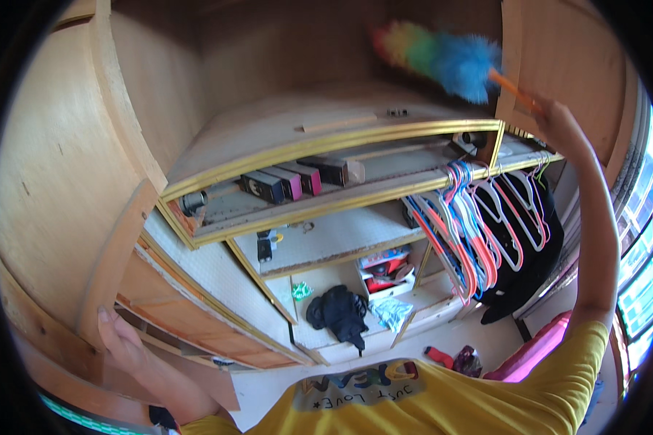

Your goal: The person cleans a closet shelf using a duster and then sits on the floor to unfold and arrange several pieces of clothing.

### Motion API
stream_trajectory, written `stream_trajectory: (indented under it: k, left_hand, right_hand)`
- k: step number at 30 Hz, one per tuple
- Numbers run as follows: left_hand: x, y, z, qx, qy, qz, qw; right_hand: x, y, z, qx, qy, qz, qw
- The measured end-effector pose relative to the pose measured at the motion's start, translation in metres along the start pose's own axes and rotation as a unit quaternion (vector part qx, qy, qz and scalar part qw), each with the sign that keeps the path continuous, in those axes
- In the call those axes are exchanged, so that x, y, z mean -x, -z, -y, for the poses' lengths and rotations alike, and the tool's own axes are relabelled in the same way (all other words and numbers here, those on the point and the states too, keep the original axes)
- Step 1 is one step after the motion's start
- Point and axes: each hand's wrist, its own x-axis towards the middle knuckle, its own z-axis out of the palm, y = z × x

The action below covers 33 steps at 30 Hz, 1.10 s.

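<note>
My right hand [555, 122] grips the orange handle of a rainbow-coloured duster [441, 60]. Its fluffy head, blurred, is inside the upper wooden compartment, above the dusty compartment floor [283, 114]. On that floor lie a thin wooden strip [340, 124] and a small dark metal piece [397, 112]. At lower left, my left hand [118, 337] holds the edge of an open wooden cabinet door [111, 261], thumb on the near face and the other fingers partly hidden. Another open door [566, 70] stands behind my right hand.
Below the compartment, a gold-trimmed shelf [305, 220] holds several small boxes [299, 176]. Several plastic hangers [468, 234] hang from a rail at right, beside a black garment [522, 266]. Lower down are dark cloth [337, 315], a white box [389, 283] and a red item [438, 356] on the floor.
</note>
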Motion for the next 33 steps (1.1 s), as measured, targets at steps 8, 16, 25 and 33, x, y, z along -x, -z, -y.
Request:
stream_trajectory:
  k: [8,16,25,33]
  left_hand:
    - [0.011,-0.020,0.007,0.005,-0.035,-0.052,0.998]
    - [0.014,-0.045,-0.001,0.011,-0.055,-0.017,0.998]
    - [0.018,-0.058,-0.010,-0.046,-0.084,-0.035,0.995]
    - [0.015,-0.040,-0.002,-0.016,-0.073,-0.016,0.997]
  right_hand:
    - [0.001,-0.030,0.028,-0.071,-0.019,0.135,0.988]
    - [-0.041,-0.050,0.139,-0.185,0.127,0.251,0.942]
    - [-0.075,-0.033,0.180,-0.256,0.127,0.199,0.937]
    - [-0.127,-0.075,0.209,-0.136,0.099,0.206,0.964]
